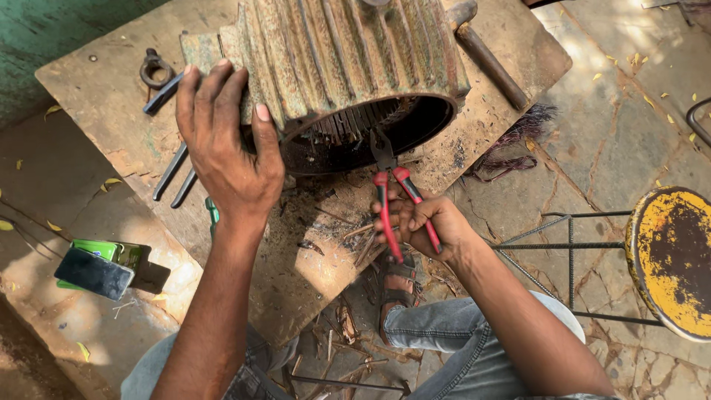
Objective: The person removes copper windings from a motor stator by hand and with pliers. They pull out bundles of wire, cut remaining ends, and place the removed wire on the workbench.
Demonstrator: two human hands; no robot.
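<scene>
A rusty, ribbed motor housing (348,52) lies on its side on a worn wooden board (111,89), its open round end facing me. My left hand (222,141) rests flat on the housing's ribbed left side, fingers spread. My right hand (422,222) grips red-handled pliers (389,192). Their dark jaws reach into the lower rim of the opening, among the slots inside.
Dark metal tools (174,170) and a ring-shaped piece (154,68) lie on the board's left. A phone (92,272) on a green box sits at lower left. Pulled copper wire (511,148) lies to the right, with a yellow metal stool (670,259) beyond. Scraps litter the stone floor near my sandalled foot (398,285).
</scene>
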